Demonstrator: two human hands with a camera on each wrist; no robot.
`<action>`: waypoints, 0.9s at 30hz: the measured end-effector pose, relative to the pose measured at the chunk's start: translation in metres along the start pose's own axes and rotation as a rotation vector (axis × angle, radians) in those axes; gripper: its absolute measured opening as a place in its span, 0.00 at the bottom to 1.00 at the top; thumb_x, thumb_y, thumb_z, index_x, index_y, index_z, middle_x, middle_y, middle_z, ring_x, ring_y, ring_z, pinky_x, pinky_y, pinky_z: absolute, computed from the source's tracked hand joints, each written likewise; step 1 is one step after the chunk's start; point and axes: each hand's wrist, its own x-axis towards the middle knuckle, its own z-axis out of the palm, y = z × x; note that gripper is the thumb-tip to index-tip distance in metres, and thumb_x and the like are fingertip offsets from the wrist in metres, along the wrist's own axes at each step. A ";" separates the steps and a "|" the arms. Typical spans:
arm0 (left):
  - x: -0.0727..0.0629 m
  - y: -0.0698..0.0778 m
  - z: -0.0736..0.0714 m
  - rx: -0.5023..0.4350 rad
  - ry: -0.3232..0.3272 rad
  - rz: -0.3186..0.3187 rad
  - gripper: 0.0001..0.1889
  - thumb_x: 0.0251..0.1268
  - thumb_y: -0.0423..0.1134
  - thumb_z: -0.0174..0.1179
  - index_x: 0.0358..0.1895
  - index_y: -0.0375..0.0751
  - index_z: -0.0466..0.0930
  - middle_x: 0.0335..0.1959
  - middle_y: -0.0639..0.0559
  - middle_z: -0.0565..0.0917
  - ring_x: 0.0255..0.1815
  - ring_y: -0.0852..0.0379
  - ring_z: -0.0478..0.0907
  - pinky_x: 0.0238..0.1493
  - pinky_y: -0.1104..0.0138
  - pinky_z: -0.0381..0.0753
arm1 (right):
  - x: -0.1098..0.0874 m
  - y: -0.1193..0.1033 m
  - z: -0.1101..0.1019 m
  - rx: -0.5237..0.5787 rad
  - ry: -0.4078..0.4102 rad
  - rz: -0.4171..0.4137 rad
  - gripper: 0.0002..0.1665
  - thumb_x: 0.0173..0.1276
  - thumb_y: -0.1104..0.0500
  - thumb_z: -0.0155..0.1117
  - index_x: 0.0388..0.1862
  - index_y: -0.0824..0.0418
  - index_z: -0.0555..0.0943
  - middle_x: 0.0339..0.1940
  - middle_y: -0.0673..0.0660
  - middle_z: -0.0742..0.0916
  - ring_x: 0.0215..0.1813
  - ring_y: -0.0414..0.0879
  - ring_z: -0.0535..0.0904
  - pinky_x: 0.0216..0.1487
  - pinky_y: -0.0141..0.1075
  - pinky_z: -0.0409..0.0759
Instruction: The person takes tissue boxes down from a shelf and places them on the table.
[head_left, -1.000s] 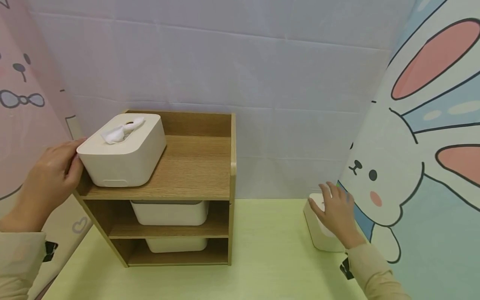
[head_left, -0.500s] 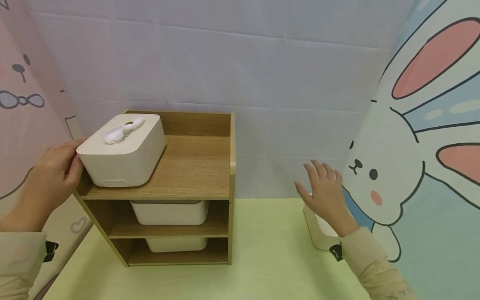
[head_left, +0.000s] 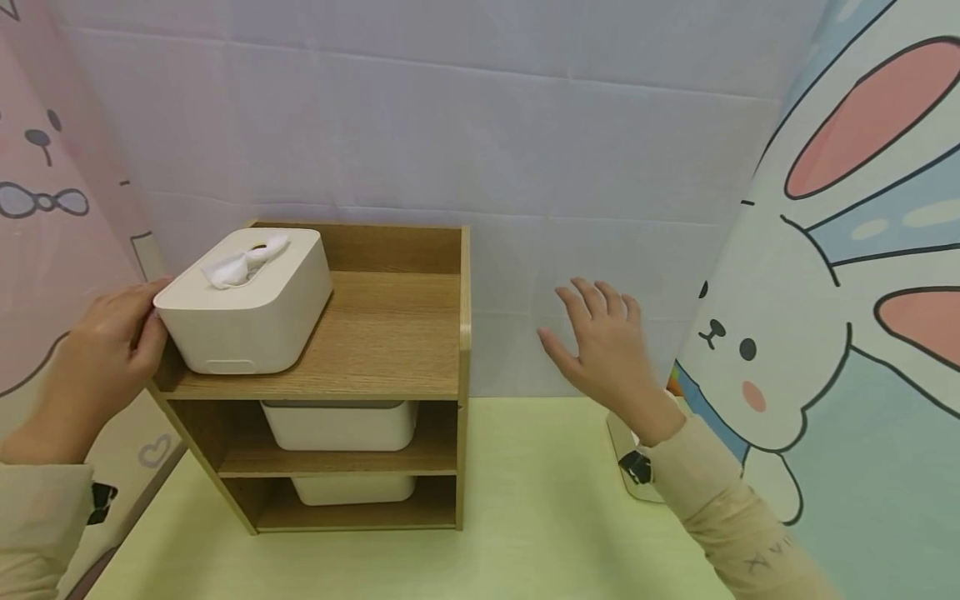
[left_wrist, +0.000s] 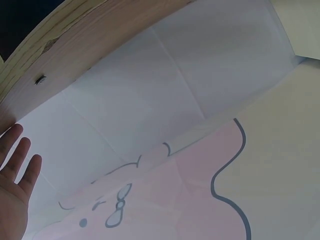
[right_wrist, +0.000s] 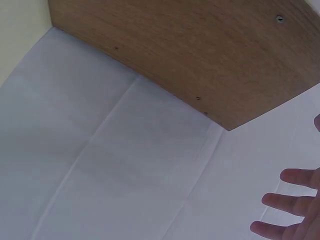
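A cream tissue box point(head_left: 247, 333) with a white tissue point(head_left: 243, 265) sticking out of its slot stands at the left of the top level of a wooden shelf point(head_left: 390, 354). My left hand point(head_left: 105, 350) is at the shelf's upper left side, fingertips right beside the box. In the left wrist view, its straight fingers point(left_wrist: 20, 155) lie close to the shelf's side panel point(left_wrist: 100, 45). Nothing is held in my right hand point(head_left: 607, 350), raised right of the shelf with fingers spread. Those fingers point(right_wrist: 287, 202) point toward the shelf in the right wrist view.
White bins sit on the middle level point(head_left: 341, 427) and the bottom level point(head_left: 352, 490) of the shelf. Another cream box point(head_left: 637, 487) stands on the pale green table point(head_left: 525, 533) at the right, mostly behind my right forearm. Cartoon-print sheets hang at both sides.
My right hand has moved left and up, away from the cream box on the right, toward the shelf. The left hand and the tissue box have stayed in place.
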 end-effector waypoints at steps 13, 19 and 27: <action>-0.001 -0.003 0.001 0.001 -0.008 0.003 0.20 0.67 0.35 0.43 0.61 0.36 0.69 0.54 0.31 0.75 0.54 0.33 0.67 0.66 0.53 0.59 | 0.039 -0.048 -0.018 0.050 -0.002 -0.076 0.31 0.65 0.40 0.46 0.59 0.58 0.69 0.60 0.59 0.74 0.61 0.60 0.66 0.58 0.58 0.62; -0.001 -0.003 0.001 -0.008 0.002 0.011 0.20 0.67 0.35 0.44 0.61 0.35 0.69 0.54 0.32 0.75 0.54 0.33 0.68 0.67 0.54 0.59 | 0.051 -0.070 -0.021 0.048 0.032 -0.127 0.31 0.64 0.39 0.46 0.58 0.58 0.71 0.57 0.58 0.76 0.59 0.59 0.68 0.57 0.56 0.64; 0.000 -0.002 0.001 -0.026 0.011 0.020 0.20 0.67 0.34 0.44 0.60 0.34 0.70 0.54 0.31 0.75 0.55 0.33 0.68 0.68 0.58 0.58 | 0.066 -0.104 -0.026 0.019 -0.013 -0.164 0.33 0.65 0.36 0.41 0.60 0.54 0.70 0.59 0.56 0.76 0.60 0.58 0.69 0.59 0.53 0.63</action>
